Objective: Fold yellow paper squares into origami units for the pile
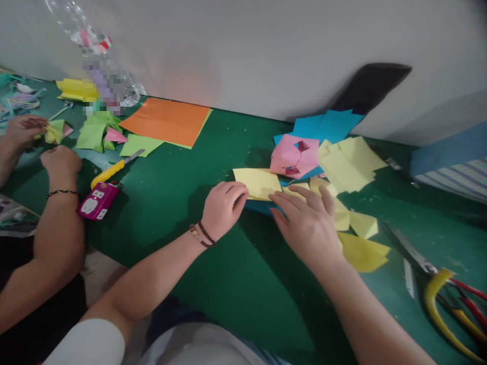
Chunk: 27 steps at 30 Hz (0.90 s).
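My left hand (225,209), with two dark bracelets at the wrist, pinches the left end of a pale yellow folded paper (258,183). At the paper's right corner, my right hand (309,223) lies palm down with its fingers spread, the index fingertip touching the edge. Blue paper (262,207) shows beneath the yellow one. Just behind stands a pink folded paper shape (294,156) with openings in it. Small folded yellow pieces (363,224) lie beyond my right hand, partly hidden by it.
Large yellow-handled scissors (437,284) lie at the right, near a blue box (452,162). A phone (373,86) leans on the wall. Orange paper (167,120), a yellow cutter (108,173), a pink box (99,201) and a bottle (102,56) are left, beside another person's hands.
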Each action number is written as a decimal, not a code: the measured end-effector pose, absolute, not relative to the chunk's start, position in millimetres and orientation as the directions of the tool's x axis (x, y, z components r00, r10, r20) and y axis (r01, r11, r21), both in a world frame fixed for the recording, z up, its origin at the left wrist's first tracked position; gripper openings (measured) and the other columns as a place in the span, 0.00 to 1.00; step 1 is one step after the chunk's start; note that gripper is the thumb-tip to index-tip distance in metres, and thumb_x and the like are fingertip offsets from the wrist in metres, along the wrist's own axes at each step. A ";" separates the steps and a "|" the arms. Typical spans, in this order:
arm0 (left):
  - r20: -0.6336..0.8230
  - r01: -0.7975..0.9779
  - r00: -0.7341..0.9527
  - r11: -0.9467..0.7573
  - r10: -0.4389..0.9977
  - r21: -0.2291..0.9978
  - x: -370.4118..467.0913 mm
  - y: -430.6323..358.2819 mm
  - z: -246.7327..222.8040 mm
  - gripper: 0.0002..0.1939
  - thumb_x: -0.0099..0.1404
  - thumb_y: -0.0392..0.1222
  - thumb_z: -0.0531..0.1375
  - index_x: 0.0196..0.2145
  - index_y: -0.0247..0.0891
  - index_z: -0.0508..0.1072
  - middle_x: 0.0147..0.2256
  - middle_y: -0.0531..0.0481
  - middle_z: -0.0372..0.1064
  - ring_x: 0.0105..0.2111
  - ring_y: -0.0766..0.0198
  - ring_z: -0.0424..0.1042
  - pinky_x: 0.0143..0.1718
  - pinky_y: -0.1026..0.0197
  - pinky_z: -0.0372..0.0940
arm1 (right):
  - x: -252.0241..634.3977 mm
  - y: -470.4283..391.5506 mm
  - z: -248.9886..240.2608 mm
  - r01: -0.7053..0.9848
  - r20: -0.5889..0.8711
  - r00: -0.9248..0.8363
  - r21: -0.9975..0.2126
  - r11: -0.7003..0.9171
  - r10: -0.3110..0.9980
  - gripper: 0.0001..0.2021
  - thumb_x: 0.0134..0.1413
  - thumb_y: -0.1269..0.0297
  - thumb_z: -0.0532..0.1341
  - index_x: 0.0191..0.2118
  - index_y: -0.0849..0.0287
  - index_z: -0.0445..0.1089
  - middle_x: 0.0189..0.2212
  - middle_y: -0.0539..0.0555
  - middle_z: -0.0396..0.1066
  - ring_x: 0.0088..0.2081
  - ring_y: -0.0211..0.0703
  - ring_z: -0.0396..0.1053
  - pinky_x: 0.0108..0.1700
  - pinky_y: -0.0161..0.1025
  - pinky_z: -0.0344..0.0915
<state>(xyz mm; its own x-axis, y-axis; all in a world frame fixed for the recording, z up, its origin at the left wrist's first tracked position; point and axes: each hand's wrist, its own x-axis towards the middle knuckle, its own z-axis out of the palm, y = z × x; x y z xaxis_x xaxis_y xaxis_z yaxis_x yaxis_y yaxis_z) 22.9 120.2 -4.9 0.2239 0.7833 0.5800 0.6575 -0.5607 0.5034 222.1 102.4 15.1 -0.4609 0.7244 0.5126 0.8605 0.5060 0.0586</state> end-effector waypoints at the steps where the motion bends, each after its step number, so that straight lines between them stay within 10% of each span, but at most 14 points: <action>1: 0.580 0.654 0.224 -0.562 0.784 0.507 22.3 119.9 -4.4 0.07 0.69 0.34 0.54 0.37 0.36 0.72 0.37 0.48 0.75 0.38 0.62 0.72 0.41 0.58 0.68 | 222.0 103.1 13.6 0.858 0.516 -0.469 0.072 0.509 0.717 0.10 0.59 0.70 0.60 0.45 0.61 0.74 0.41 0.55 0.79 0.49 0.55 0.69 0.60 0.59 0.53; 14: 0.333 0.334 0.057 -0.332 0.941 0.882 19.4 125.5 -2.1 0.12 0.54 0.24 0.63 0.34 0.38 0.75 0.32 0.51 0.77 0.32 0.67 0.73 0.25 0.68 0.60 | 217.2 103.9 11.5 0.853 0.578 -0.469 0.100 0.512 0.668 0.05 0.57 0.70 0.62 0.38 0.59 0.75 0.39 0.53 0.79 0.47 0.54 0.70 0.58 0.58 0.58; 27: 0.225 0.187 -0.050 -0.212 0.973 0.959 4.6 133.3 -6.0 0.23 0.53 0.21 0.51 0.42 0.38 0.72 0.47 0.46 0.70 0.43 0.65 0.71 0.42 0.61 0.70 | 219.1 58.4 40.0 0.821 0.607 -0.443 -0.021 0.570 0.660 0.03 0.54 0.71 0.63 0.31 0.56 0.70 0.36 0.50 0.79 0.46 0.51 0.73 0.60 0.56 0.57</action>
